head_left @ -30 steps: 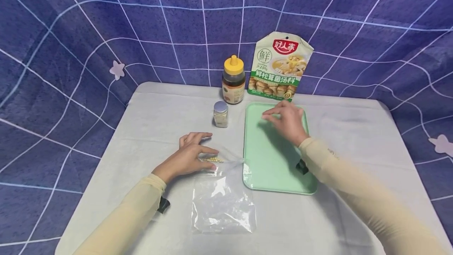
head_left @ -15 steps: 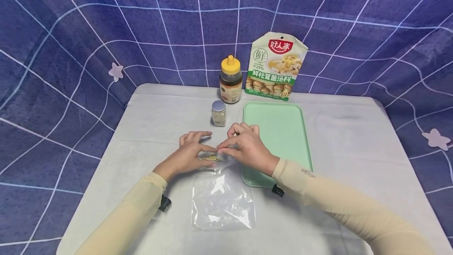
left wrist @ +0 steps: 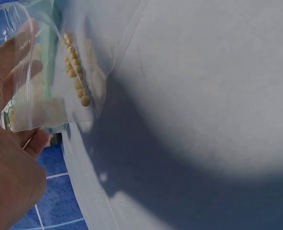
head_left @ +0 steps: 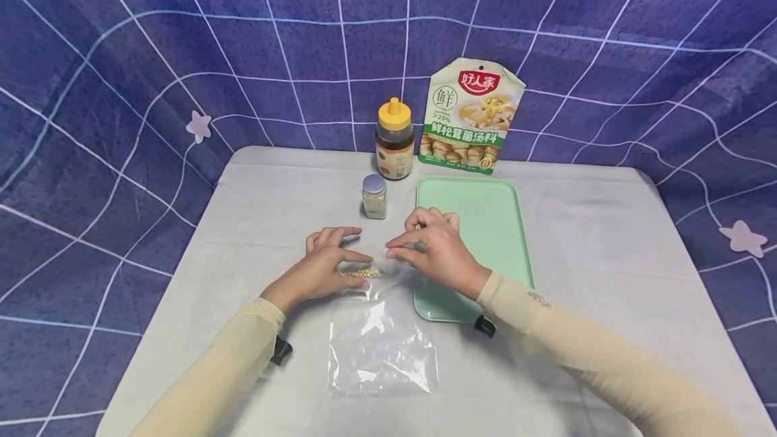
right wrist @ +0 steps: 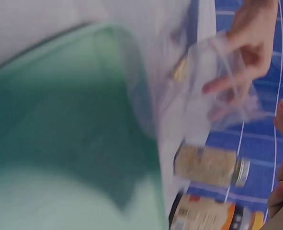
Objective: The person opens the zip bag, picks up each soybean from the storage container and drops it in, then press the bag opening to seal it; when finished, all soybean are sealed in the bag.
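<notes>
A clear zip bag (head_left: 382, 356) lies on the white table, its mouth end raised between the hands. Small round yellow beans that look like soybeans (left wrist: 76, 72) sit in a line inside it. My left hand (head_left: 322, 265) is at the mouth with fingers spread and fairly straight, showing through the plastic in both wrist views. Thumb and index finger of my right hand (head_left: 440, 248) pinch the bag's edge, and its plastic stretches toward them in the right wrist view. The other right fingers are curled. Under the right hand lies a green tray (head_left: 476, 211).
Behind the hands stands a small jar (head_left: 374, 197) with a grey lid. Farther back is a dark sauce bottle (head_left: 394, 143) with a yellow cap. A soup seasoning packet (head_left: 470, 117) leans against the blue patterned cloth (head_left: 273, 52) behind the tray.
My right hand has come from over the tray leftward to the bag's mouth, then shifted slightly right with the edge pinched. The left hand has stayed nearly in place.
</notes>
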`<act>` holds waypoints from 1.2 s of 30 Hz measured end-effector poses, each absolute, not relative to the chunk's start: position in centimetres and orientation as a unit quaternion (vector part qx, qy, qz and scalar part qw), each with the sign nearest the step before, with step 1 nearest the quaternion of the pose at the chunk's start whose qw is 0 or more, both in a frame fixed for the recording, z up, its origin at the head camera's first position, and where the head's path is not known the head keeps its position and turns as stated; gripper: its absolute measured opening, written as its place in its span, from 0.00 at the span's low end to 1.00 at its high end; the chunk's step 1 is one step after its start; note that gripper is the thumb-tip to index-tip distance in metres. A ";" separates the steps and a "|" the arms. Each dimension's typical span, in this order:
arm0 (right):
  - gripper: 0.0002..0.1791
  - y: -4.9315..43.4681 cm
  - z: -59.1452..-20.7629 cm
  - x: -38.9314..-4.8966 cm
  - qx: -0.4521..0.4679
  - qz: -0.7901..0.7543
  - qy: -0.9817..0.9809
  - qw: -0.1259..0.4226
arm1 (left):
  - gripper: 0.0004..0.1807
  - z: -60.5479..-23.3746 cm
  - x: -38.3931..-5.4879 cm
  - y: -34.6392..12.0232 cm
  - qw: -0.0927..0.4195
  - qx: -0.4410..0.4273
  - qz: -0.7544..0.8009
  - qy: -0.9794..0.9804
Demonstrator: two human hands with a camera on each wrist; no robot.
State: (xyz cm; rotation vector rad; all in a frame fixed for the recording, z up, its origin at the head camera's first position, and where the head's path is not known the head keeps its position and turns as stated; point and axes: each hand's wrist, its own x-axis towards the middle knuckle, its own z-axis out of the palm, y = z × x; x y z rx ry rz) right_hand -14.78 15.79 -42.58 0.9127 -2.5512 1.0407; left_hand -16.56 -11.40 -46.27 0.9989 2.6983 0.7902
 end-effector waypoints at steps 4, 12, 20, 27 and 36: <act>0.07 17.6 -42.8 -14.8 0.288 0.361 -0.877 0.131 | 0.26 -46.2 -16.4 -11.6 0.080 0.330 0.262 0.903; 0.12 19.6 -43.8 -13.6 0.284 0.339 -0.889 0.116 | 0.26 -46.0 -16.4 -11.6 0.084 0.328 0.266 0.903; 0.13 18.9 -44.9 -13.1 0.311 0.311 -0.891 0.112 | 0.25 -45.8 -16.4 -11.4 0.084 0.325 0.263 0.904; 0.06 18.2 -45.0 -12.9 0.306 0.313 -0.892 0.116 | 0.20 -45.6 -16.1 -11.4 0.073 0.326 0.271 0.903; 0.05 17.7 -43.0 -12.7 0.283 0.386 -0.870 0.120 | 0.25 -43.4 -15.8 -12.5 0.029 0.354 0.269 0.895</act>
